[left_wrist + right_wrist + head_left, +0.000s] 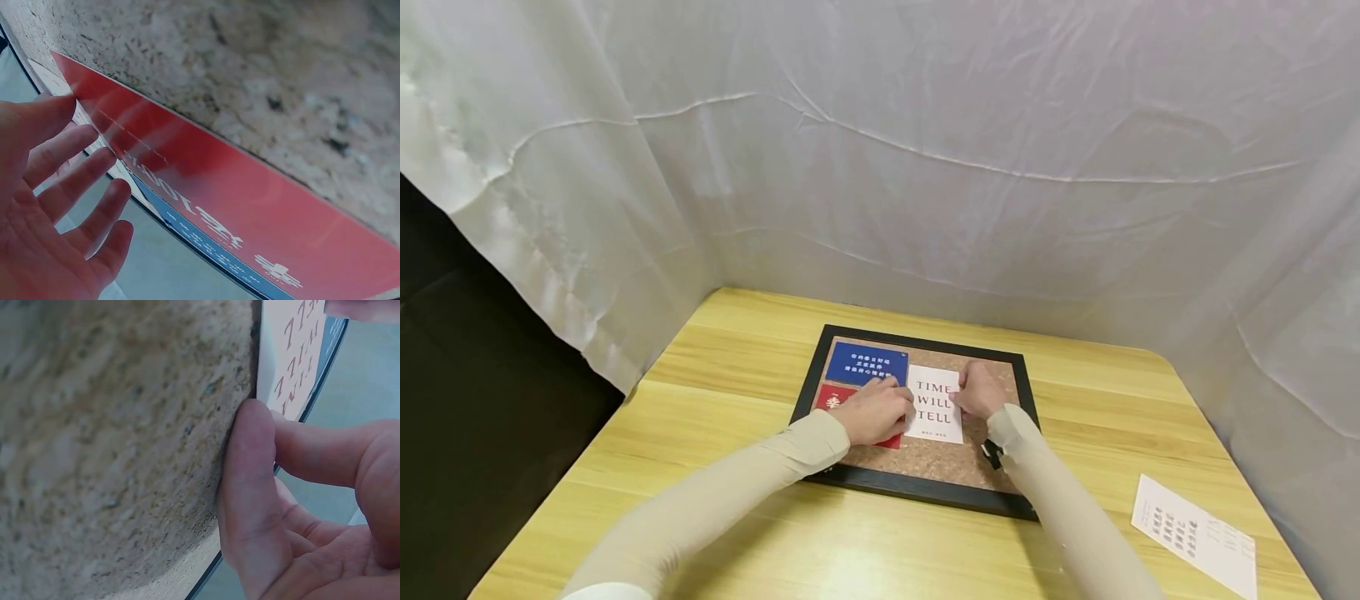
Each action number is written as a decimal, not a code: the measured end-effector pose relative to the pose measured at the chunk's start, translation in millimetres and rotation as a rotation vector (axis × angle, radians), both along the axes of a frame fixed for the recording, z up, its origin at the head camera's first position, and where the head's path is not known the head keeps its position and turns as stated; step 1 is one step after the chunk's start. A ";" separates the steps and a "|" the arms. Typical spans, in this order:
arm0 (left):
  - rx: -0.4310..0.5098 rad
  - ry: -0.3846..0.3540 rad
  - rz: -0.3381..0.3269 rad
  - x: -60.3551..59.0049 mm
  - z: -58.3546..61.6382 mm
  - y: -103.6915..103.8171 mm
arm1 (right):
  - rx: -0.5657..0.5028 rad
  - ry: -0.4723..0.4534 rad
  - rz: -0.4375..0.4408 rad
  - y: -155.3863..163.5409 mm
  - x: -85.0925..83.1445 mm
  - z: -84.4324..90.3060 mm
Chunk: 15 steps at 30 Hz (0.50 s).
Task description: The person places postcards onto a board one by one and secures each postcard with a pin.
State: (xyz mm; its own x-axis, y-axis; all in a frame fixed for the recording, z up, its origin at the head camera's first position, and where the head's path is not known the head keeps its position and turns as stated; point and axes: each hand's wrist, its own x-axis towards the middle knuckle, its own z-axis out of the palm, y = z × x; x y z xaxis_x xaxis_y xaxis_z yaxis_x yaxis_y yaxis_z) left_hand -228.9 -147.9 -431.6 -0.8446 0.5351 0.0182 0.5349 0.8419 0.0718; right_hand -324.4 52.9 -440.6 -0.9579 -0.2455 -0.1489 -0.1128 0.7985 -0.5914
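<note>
A light wooden table (752, 533) with pale grain stands in a corner hung with wrinkled white sheeting (970, 150); a dark area shows at 9 o'clock beyond the cloth.

On the table lies one black-framed cork board (925, 467) near the centre. It carries three cards: one blue card (867, 363) with white characters at the board's 11 o'clock, one red card (831, 397) just below it, and one white card (935, 404) in the middle. A fourth sheet, a loose white paper (1193, 535) with rows of small print, lies alone at 4 o'clock, well apart from the board.

The white card is upright, rectangular, printed "TIME WILL TELL" in thin reddish capitals, with tiny text at its lower edge. It lies flat on the cork, its left edge just beside the blue and red cards.

The left hand (874, 410) rests over the red card, fingers straight and relaxed, grasping nothing, fingertips at the white card's left edge. The right hand (978, 389) has its fingers curled; its thumb (250, 487) presses on the cork at the card's right edge.
</note>
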 end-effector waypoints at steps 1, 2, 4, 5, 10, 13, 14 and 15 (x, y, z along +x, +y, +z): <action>0.003 -0.003 0.002 -0.1 0.0 0.6 | 0.001 0.000 0.002 0.5 0.0 0.0; 0.007 -0.007 0.003 -0.3 0.0 1.2 | -0.001 -0.003 0.004 1.1 -0.1 0.2; 0.015 -0.014 0.006 -0.8 -0.4 2.6 | -0.012 -0.011 0.012 2.8 -0.3 0.1; 0.021 -0.017 0.007 -0.6 0.0 3.3 | -0.020 -0.018 0.015 3.9 0.1 0.5; 0.037 -0.037 0.029 -2.8 -0.8 7.4 | -0.052 -0.065 0.034 14.2 1.8 5.5; 0.036 -0.046 0.042 -4.4 -2.0 9.8 | -0.057 -0.064 0.054 24.2 3.0 12.4; 0.036 -0.047 0.043 -5.0 -2.3 10.3 | -0.063 -0.059 0.059 28.0 3.6 15.5; 0.037 -0.047 0.044 -5.4 -2.5 10.8 | -0.065 -0.048 0.067 32.4 4.1 18.7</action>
